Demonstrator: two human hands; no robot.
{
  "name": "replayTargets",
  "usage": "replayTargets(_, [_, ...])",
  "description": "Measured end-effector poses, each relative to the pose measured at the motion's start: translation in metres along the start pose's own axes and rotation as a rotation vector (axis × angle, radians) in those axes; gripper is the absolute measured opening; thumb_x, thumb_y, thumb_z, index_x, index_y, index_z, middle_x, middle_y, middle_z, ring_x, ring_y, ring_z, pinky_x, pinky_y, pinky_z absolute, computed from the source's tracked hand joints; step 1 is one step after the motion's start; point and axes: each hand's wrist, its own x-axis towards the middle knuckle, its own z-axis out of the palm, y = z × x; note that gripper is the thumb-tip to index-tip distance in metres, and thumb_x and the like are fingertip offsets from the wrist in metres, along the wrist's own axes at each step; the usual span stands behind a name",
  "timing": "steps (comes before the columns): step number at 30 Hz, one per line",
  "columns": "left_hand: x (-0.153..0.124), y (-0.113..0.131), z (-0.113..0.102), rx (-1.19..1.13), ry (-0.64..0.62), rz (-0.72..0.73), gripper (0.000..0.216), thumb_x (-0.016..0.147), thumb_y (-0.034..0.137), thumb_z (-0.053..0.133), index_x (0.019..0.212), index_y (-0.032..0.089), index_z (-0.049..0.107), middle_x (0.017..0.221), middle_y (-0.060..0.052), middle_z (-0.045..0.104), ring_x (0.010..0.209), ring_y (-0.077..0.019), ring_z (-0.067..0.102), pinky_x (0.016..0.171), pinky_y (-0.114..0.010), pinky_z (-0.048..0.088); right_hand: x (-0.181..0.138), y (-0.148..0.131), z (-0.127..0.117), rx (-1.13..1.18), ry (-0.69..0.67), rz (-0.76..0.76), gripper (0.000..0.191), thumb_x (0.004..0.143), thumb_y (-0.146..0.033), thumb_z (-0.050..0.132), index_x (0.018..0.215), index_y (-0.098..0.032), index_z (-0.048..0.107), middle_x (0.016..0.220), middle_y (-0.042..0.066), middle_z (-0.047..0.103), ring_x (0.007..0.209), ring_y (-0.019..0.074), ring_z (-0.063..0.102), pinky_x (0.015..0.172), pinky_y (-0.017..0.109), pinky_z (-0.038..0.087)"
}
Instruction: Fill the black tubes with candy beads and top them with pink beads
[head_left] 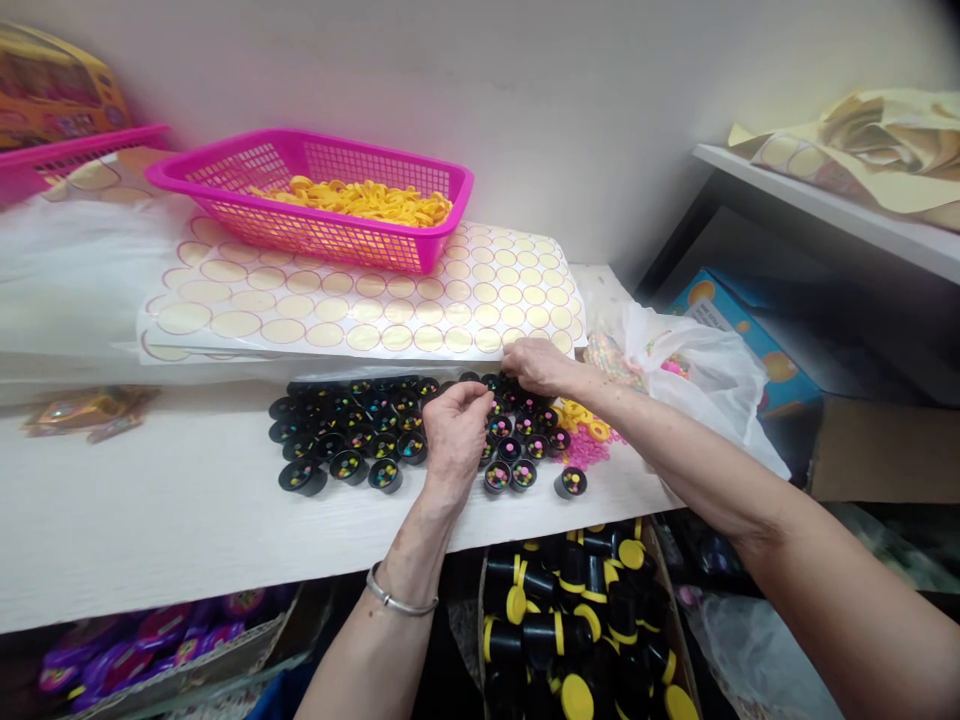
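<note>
Several small black cups (349, 432) with coloured beads inside stand packed together on the white table (187, 510). My left hand (455, 432) hovers over the middle of the group, fingers curled in a pinch; what it holds is too small to make out. My right hand (534, 364) rests at the back edge of the cups, fingers bent down onto them, next to the edge of a sticker sheet (360, 305). Loose yellow rings (583, 414) and pink beads (586, 447) lie just right of the cups.
A pink basket (315, 185) of yellow caps sits on the sticker sheet at the back. A plastic bag (697, 375) of beads lies to the right. Below the table edge is a box (585, 620) of black containers with yellow lids. A shelf (825, 210) stands at right.
</note>
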Motion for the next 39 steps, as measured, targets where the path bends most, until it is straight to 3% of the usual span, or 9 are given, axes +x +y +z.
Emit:
replayTargets(7, [0.003, -0.006, 0.0, 0.041, -0.007, 0.035, 0.013, 0.062, 0.026, 0.069, 0.07, 0.016, 0.069, 0.062, 0.001, 0.062, 0.055, -0.0089, 0.048, 0.053, -0.021, 0.037, 0.003, -0.016, -0.003, -0.103, -0.007, -0.087, 0.029, 0.081, -0.011, 0.044, 0.094, -0.009, 0.07, 0.095, 0.017, 0.066, 0.093, 0.0259, 0.056, 0.068, 0.031, 0.036])
replayTargets(13, [0.003, -0.002, 0.0, 0.079, 0.028, 0.043, 0.015, 0.061, 0.027, 0.068, 0.072, 0.016, 0.07, 0.061, 0.001, 0.061, 0.05, -0.0077, 0.045, 0.048, -0.02, 0.034, -0.006, 0.006, 0.001, 0.143, 0.068, 0.017, 0.024, 0.08, -0.014, 0.048, 0.087, -0.012, 0.071, 0.088, 0.01, 0.066, 0.082, 0.0175, 0.055, 0.066, 0.026, 0.035])
replayTargets(18, [0.003, 0.0, 0.002, 0.068, 0.039, 0.069, 0.015, 0.061, 0.025, 0.067, 0.071, 0.014, 0.069, 0.06, 0.001, 0.061, 0.05, -0.0083, 0.046, 0.051, -0.021, 0.036, -0.066, 0.026, 0.009, 0.644, 0.418, 0.145, 0.023, 0.082, -0.026, 0.05, 0.078, -0.014, 0.069, 0.076, 0.002, 0.063, 0.073, 0.0126, 0.053, 0.069, 0.024, 0.039])
replayTargets(21, [0.003, 0.0, 0.003, 0.092, 0.034, 0.075, 0.015, 0.061, 0.025, 0.065, 0.071, 0.015, 0.069, 0.061, 0.001, 0.062, 0.051, -0.0086, 0.047, 0.051, -0.022, 0.037, -0.121, 0.031, 0.031, 0.759, 0.486, 0.313, 0.021, 0.08, -0.028, 0.052, 0.071, -0.016, 0.067, 0.065, 0.0, 0.059, 0.065, 0.0127, 0.051, 0.064, 0.024, 0.039])
replayTargets(24, [0.001, -0.001, 0.004, 0.12, 0.029, 0.089, 0.016, 0.063, 0.027, 0.065, 0.072, 0.015, 0.07, 0.062, 0.001, 0.062, 0.051, -0.0086, 0.046, 0.049, -0.021, 0.035, -0.166, 0.033, 0.062, 0.68, 0.428, 0.491, 0.018, 0.077, -0.024, 0.052, 0.07, -0.017, 0.068, 0.067, 0.001, 0.061, 0.068, 0.0141, 0.053, 0.064, 0.025, 0.039])
replayTargets(27, [-0.001, -0.004, 0.005, 0.165, 0.025, 0.129, 0.016, 0.064, 0.028, 0.065, 0.074, 0.016, 0.07, 0.063, 0.0, 0.063, 0.053, -0.0094, 0.049, 0.051, -0.022, 0.036, -0.188, 0.03, 0.088, 0.62, 0.371, 0.551, 0.017, 0.078, -0.024, 0.053, 0.073, -0.017, 0.068, 0.073, 0.002, 0.063, 0.072, 0.0151, 0.055, 0.066, 0.026, 0.04])
replayTargets(35, [0.003, -0.011, 0.001, 0.224, -0.003, 0.124, 0.018, 0.063, 0.029, 0.067, 0.076, 0.017, 0.072, 0.069, -0.001, 0.066, 0.062, -0.0132, 0.057, 0.058, -0.024, 0.043, -0.179, 0.018, 0.114, 0.242, 0.399, 0.543, 0.023, 0.087, -0.02, 0.044, 0.078, -0.015, 0.065, 0.081, 0.008, 0.061, 0.08, 0.0196, 0.055, 0.072, 0.03, 0.041])
replayTargets(39, [0.005, -0.012, -0.001, 0.223, -0.002, 0.157, 0.016, 0.066, 0.028, 0.066, 0.077, 0.018, 0.071, 0.07, -0.001, 0.067, 0.065, -0.013, 0.058, 0.062, -0.024, 0.044, -0.18, 0.018, 0.117, 0.17, 0.401, 0.511, 0.024, 0.087, -0.014, 0.041, 0.078, -0.015, 0.063, 0.079, 0.01, 0.061, 0.08, 0.02, 0.054, 0.072, 0.03, 0.041])
